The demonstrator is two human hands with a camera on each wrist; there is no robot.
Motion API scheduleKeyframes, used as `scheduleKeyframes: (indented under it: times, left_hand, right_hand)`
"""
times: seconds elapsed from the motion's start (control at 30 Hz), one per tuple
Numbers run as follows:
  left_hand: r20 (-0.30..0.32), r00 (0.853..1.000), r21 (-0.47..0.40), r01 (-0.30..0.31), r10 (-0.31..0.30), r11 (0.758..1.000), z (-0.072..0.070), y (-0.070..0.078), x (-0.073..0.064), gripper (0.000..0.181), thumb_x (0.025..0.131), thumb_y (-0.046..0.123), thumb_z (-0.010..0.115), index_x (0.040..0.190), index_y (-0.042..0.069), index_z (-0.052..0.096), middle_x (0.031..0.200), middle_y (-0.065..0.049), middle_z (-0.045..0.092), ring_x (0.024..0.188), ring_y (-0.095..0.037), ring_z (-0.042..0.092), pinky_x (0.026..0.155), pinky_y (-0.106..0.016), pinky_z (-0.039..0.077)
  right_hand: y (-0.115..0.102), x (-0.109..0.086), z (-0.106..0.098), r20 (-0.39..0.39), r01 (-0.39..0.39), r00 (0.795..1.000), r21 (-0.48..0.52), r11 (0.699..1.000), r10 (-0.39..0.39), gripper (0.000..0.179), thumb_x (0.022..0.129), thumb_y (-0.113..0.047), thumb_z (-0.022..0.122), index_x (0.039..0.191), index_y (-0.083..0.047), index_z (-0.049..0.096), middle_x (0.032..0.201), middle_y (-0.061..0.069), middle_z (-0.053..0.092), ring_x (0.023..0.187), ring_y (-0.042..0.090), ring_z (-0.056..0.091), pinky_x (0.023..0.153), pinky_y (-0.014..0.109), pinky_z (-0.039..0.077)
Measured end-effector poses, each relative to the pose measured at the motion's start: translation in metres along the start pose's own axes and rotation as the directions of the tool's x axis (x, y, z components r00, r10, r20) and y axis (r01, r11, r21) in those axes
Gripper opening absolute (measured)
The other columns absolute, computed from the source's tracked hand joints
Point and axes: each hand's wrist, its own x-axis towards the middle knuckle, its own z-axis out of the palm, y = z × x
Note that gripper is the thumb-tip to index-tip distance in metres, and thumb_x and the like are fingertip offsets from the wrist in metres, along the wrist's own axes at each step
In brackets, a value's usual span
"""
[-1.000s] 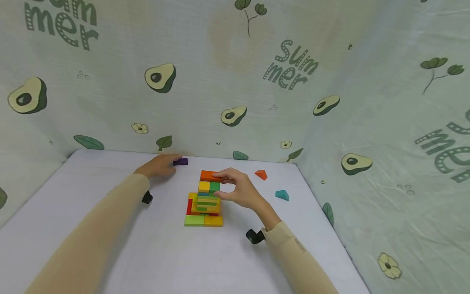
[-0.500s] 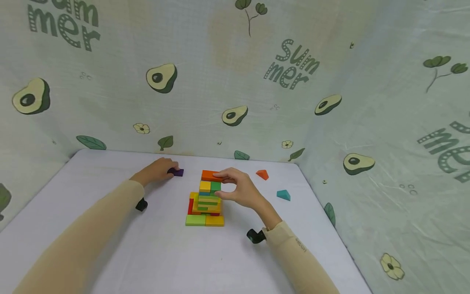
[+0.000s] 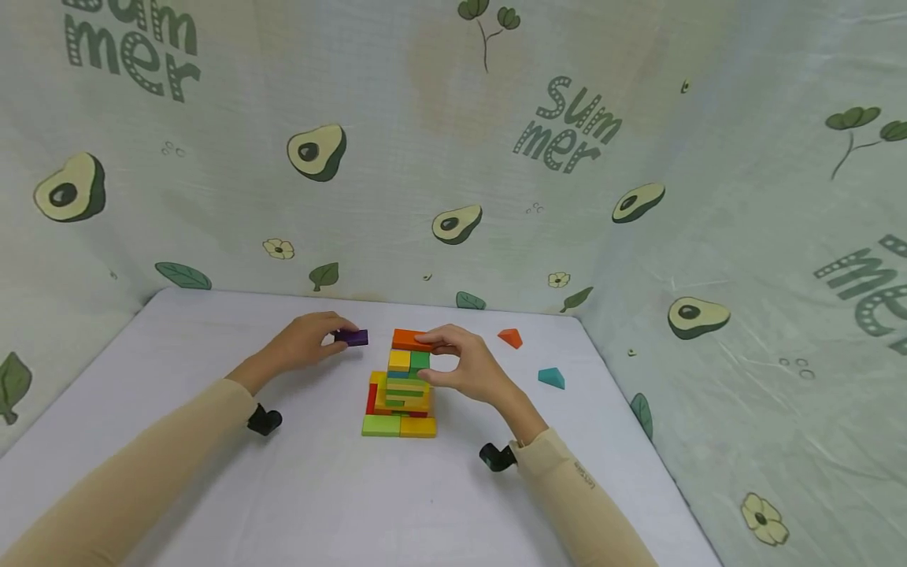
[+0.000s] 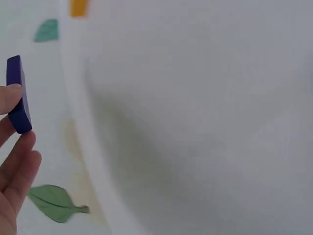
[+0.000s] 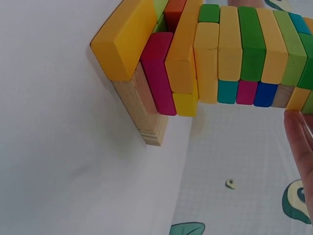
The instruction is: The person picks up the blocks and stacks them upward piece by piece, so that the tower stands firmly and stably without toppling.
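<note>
My left hand [image 3: 306, 342] pinches a dark purple block [image 3: 354, 338] between thumb and fingers, left of the tower and apart from it. In the left wrist view the same purple block [image 4: 14, 73] stands at the left edge, gripped by its side. A tower [image 3: 407, 388] of stacked coloured blocks rises mid-table, with an orange block [image 3: 406, 339] on top. My right hand [image 3: 468, 366] holds the tower near its top, index finger against the orange block and thumb lower down. In the right wrist view, fingers [image 5: 299, 147] touch the tower's upper layers; its top is cut off.
A red-orange angular block [image 3: 511, 338] and a teal angular block [image 3: 551, 378] lie on the white table [image 3: 425, 504] right of the tower. Printed cloth [image 3: 383, 197] hangs behind and beside the table. Black wrist cameras [image 3: 497, 457] jut out near both wrists.
My left hand has brought the purple block from the table's back edge towards me, then rightwards, nearer the tower. The right hand keeps its place at the tower's top.
</note>
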Motion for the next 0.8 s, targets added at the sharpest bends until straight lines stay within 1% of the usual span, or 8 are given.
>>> scheduleKeyframes:
  times: [0.07,0.13,0.27,0.4,0.47,0.6,0.73,0.8]
  left_hand:
    - [-0.062,0.998,-0.009,-0.013,0.012,1.0,-0.007,0.013,-0.005,0.037,0.097,0.015,0.08,0.133,0.018,0.073,0.126,-0.007,0.073,0.113,-0.029,0.068,0.098,-0.053,0.058]
    - [-0.101,0.995,-0.016,-0.019,0.018,1.0,-0.014,0.025,-0.01,0.038,0.097,0.017,0.08,0.134,0.02,0.072,0.125,-0.006,0.073,0.109,-0.029,0.069,0.093,-0.051,0.06]
    - [-0.15,0.988,-0.044,-0.036,0.03,0.998,-0.029,0.048,-0.019,0.039,0.098,0.017,0.079,0.136,0.021,0.072,0.124,-0.005,0.072,0.103,-0.026,0.067,0.086,-0.045,0.06]
    - [-0.198,0.978,-0.058,-0.076,0.063,0.995,-0.04,0.072,-0.026,0.039,0.097,0.016,0.081,0.134,0.02,0.073,0.123,-0.004,0.072,0.102,-0.023,0.065,0.083,-0.042,0.058]
    - [-0.206,0.975,-0.054,-0.098,0.085,0.994,-0.044,0.082,-0.028,0.038,0.096,0.016,0.081,0.134,0.02,0.074,0.123,-0.003,0.072,0.103,-0.021,0.064,0.083,-0.041,0.059]
    - [-0.201,0.969,-0.059,-0.156,0.141,0.986,-0.048,0.099,-0.031,0.037,0.096,0.017,0.081,0.133,0.018,0.074,0.123,-0.002,0.072,0.109,-0.021,0.066,0.086,-0.041,0.06]
    - [-0.198,0.962,-0.062,-0.205,0.189,0.977,-0.051,0.111,-0.031,0.036,0.095,0.019,0.082,0.131,0.017,0.076,0.122,-0.001,0.073,0.112,-0.021,0.066,0.085,-0.039,0.06]
    - [-0.191,0.96,-0.061,-0.22,0.205,0.973,-0.052,0.116,-0.03,0.036,0.095,0.02,0.083,0.13,0.017,0.077,0.12,-0.001,0.074,0.111,-0.02,0.066,0.084,-0.038,0.06]
  right_hand:
    - [0.0,0.0,0.0,-0.002,0.003,1.0,-0.002,1.0,-0.003,0.05,0.089,-0.012,0.088,0.135,-0.014,0.07,0.131,-0.001,0.068,0.119,0.014,0.067,0.104,0.036,0.057]
    - [0.0,0.0,0.0,-0.004,0.006,1.0,-0.004,1.0,-0.006,0.05,0.089,-0.012,0.088,0.135,-0.014,0.07,0.131,-0.001,0.067,0.119,0.015,0.067,0.104,0.036,0.057]
    - [0.002,-0.001,-0.001,-0.01,0.011,1.0,-0.009,1.0,-0.011,0.05,0.088,-0.011,0.088,0.135,-0.015,0.07,0.131,-0.001,0.067,0.119,0.014,0.067,0.104,0.035,0.057]
    - [0.002,-0.001,-0.001,-0.011,0.016,1.0,-0.011,1.0,-0.016,0.051,0.088,-0.01,0.089,0.135,-0.015,0.07,0.131,-0.002,0.068,0.119,0.014,0.067,0.104,0.035,0.057]
    - [0.003,-0.001,-0.001,-0.011,0.017,1.0,-0.01,1.0,-0.017,0.05,0.088,-0.01,0.088,0.135,-0.015,0.07,0.131,-0.002,0.068,0.119,0.014,0.067,0.104,0.034,0.057]
    - [0.003,0.0,-0.001,-0.005,0.016,1.0,-0.002,1.0,-0.016,0.05,0.088,-0.011,0.088,0.135,-0.015,0.07,0.131,-0.002,0.068,0.119,0.014,0.066,0.104,0.036,0.057]
    - [0.002,0.0,-0.001,0.007,0.016,1.0,0.013,1.0,-0.016,0.051,0.089,-0.012,0.088,0.136,-0.015,0.069,0.132,0.0,0.068,0.12,0.016,0.066,0.105,0.039,0.057]
    - [0.001,0.0,-0.002,0.01,0.015,1.0,0.017,1.0,-0.016,0.051,0.089,-0.012,0.088,0.136,-0.015,0.069,0.132,0.0,0.068,0.121,0.017,0.066,0.105,0.039,0.057]
